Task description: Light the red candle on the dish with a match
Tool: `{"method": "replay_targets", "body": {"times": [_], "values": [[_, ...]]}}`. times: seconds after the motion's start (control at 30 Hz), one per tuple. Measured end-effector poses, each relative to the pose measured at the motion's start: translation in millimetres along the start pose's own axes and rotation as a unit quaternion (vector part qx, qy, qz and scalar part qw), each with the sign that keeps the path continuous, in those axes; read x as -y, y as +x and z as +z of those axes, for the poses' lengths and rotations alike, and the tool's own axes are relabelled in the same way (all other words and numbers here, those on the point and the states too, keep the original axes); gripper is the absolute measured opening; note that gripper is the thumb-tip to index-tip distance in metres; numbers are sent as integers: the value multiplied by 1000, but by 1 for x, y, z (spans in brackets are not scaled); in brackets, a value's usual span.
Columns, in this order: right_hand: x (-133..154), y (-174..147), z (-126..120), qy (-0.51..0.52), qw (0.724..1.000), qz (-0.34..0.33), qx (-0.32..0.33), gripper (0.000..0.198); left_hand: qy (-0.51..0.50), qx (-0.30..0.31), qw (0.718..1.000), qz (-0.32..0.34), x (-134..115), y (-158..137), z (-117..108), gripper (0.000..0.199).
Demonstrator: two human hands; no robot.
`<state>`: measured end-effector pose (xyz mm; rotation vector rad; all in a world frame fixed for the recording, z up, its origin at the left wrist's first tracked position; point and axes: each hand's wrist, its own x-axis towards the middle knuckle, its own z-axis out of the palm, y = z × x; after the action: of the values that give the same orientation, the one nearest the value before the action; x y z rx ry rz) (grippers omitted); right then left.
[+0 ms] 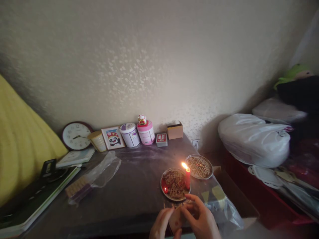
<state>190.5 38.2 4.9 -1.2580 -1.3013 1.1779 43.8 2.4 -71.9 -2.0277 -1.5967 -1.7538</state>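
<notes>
At the front edge of the table, my left hand closes round the left side of a small flat pale box that looks like a matchbox. My right hand curls at the box's right edge, thumb against it; whether it also pinches a thin stick is hidden. Just beyond my fingers, a round metal plate carries brown and red residue. A lit red candle stands upright at this plate's right side, its flame leaning left. A few thin sticks show between my hands and the plate.
Behind the candle sits a second plate with thin sticks on it. A clear bag lies at the table's right edge. Along the wall stand a clock, canisters and a cardboard box. A plastic-wrapped pack lies left.
</notes>
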Motion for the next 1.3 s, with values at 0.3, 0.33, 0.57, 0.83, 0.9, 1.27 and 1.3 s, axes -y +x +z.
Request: {"method": "replay_targets", "body": {"times": [0.3,0.33,0.57,0.83,0.9,1.27,1.3], "values": [[-5,10,-9,8,1000,7,-15,38,-169,31,970,-169,-3,3,0,37],[-5,10,-10,8,1000,7,-15,38,-191,28,963,-189,-4,2,1,40],[-8,9,-8,21,1000,-6,-15,36,-314,10,894,-321,-17,11,1,51],[2,11,-14,-2,999,11,-49,41,-376,3,842,-388,-18,20,-7,48],[1,12,-15,6,999,19,-47,43,-399,-3,835,-379,-19,19,-6,47],[-18,8,-7,-16,1000,-14,-12,33,-360,66,861,-353,-19,19,-9,50],[-15,6,-9,-66,996,-50,-27,31,-359,68,862,-351,-18,19,-9,52]]}}
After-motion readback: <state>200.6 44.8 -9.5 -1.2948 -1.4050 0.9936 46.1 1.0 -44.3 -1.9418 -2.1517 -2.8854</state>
